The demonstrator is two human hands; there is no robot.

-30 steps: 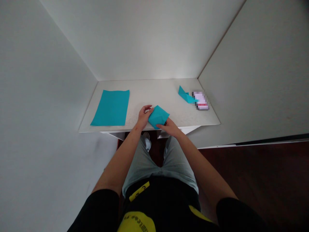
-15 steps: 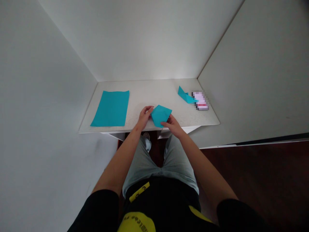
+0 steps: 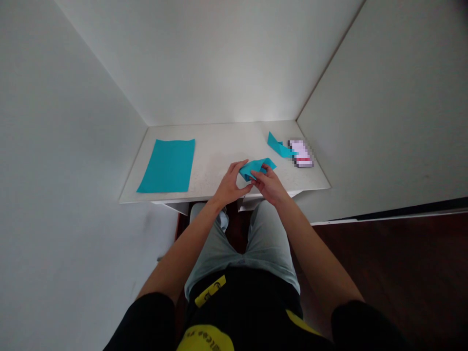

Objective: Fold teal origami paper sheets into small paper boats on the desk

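Note:
A piece of folded blue paper is held between my two hands above the front edge of the white desk. My left hand grips its left end, with the fingers at the upper edge and the thumb reaching along below. At the lower right side, my right hand has its fingers tucked into a fold, pinching the paper. The paper looks partly opened out, with one corner pointing right. Some of its folds are hidden behind my fingers.
On the left of the desk lies a flat blue sheet. A folded blue paper boat sits at the back right, beside a blurred-out phone-like object. White walls enclose the desk at the back and both sides.
Both hands have shifted right with the paper. It was a flat, many-sided shape facing up; now it is turned and its folds are spread. My right fingers have moved into the fold.

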